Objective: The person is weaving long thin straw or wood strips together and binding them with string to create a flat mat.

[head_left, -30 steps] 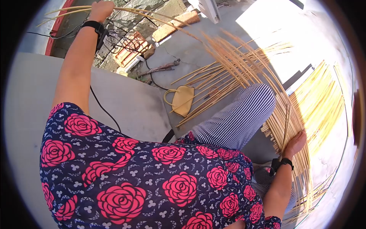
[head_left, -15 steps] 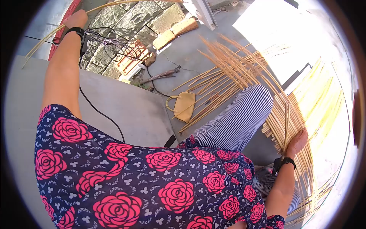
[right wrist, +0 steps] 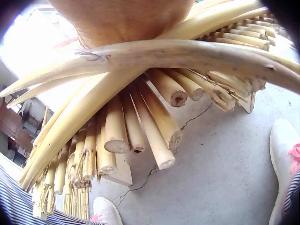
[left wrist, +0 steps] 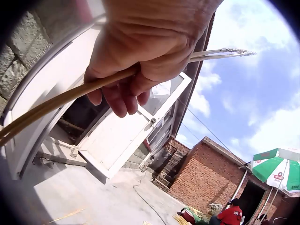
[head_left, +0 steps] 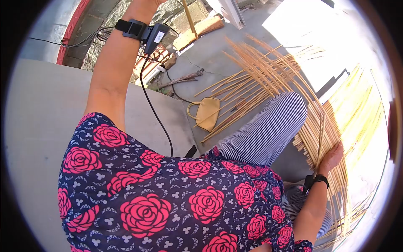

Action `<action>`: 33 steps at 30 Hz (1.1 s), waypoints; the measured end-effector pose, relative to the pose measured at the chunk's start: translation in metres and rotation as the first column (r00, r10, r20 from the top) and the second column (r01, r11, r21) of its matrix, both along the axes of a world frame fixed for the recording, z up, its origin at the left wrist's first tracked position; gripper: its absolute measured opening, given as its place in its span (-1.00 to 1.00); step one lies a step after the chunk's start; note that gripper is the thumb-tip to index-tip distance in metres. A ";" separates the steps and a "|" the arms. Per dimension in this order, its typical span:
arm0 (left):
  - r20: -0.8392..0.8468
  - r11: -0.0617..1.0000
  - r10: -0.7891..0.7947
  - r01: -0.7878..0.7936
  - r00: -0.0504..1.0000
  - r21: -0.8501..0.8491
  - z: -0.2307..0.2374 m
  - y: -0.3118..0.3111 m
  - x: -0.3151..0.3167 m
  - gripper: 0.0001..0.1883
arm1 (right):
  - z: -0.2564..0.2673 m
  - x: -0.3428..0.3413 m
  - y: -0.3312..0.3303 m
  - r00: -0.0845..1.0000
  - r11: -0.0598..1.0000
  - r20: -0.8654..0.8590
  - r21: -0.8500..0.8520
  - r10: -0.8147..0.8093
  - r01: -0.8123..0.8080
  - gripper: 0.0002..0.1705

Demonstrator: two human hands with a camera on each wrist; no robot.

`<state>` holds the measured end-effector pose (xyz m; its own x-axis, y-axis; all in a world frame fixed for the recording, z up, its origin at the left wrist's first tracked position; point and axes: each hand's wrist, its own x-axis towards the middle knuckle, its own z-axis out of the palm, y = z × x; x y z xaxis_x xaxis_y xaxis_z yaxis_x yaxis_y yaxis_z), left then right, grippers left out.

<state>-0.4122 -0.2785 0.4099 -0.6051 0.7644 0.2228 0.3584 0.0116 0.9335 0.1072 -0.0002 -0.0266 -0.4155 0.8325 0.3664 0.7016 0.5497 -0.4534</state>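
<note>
My left hand (head_left: 147, 6) is raised at the top edge of the head view, partly cut off. In the left wrist view its fingers curl round a few long, thin, pale-yellow stalks (left wrist: 65, 96), which bend away on both sides. Low on the right, my right hand (head_left: 333, 157) rests on a crossed layer of similar stalks (head_left: 321, 126), its fingertips hidden. Under that hand, the right wrist view shows thick stalks (right wrist: 187, 52) crossing over a row of blunt cut ends (right wrist: 159, 154).
A yellow handbag (head_left: 208, 114) lies by loose stalks. At the left is a grey slab (head_left: 46, 105), with a black cable (head_left: 161, 113) over it. Bricks (head_left: 197, 32) lie ahead, beside a white door (left wrist: 136, 133). Farther off, a person in red (left wrist: 230, 215) is near a green-and-white umbrella (left wrist: 276, 171).
My left hand first swung out to the left, then came back right and upward, nearer the camera, carrying its stalks. My right hand has stayed on the crossed stalks.
</note>
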 end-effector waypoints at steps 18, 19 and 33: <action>0.456 0.916 0.332 -0.397 0.825 0.050 -0.399 -0.021 0.109 -0.85 | 0.004 0.003 -0.002 0.997 1.000 0.075 0.003 -0.012 0.012 -0.67; 0.465 0.912 0.363 -0.410 0.808 0.000 -0.413 -0.023 0.109 -0.84 | 0.002 0.004 -0.001 0.996 1.000 0.087 0.019 -0.012 0.010 -0.67; 0.447 0.876 0.480 -0.440 0.755 -0.197 -0.349 -0.088 0.110 -0.73 | 0.015 0.001 -0.004 0.997 1.000 0.082 0.005 -0.002 0.001 -0.67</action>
<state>-0.3022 -0.3669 0.0613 -0.9013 0.3689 -0.2270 -0.1887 0.1373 0.9724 0.1080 -0.0046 -0.0121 -0.4430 0.8314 0.3355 0.7372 0.5507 -0.3914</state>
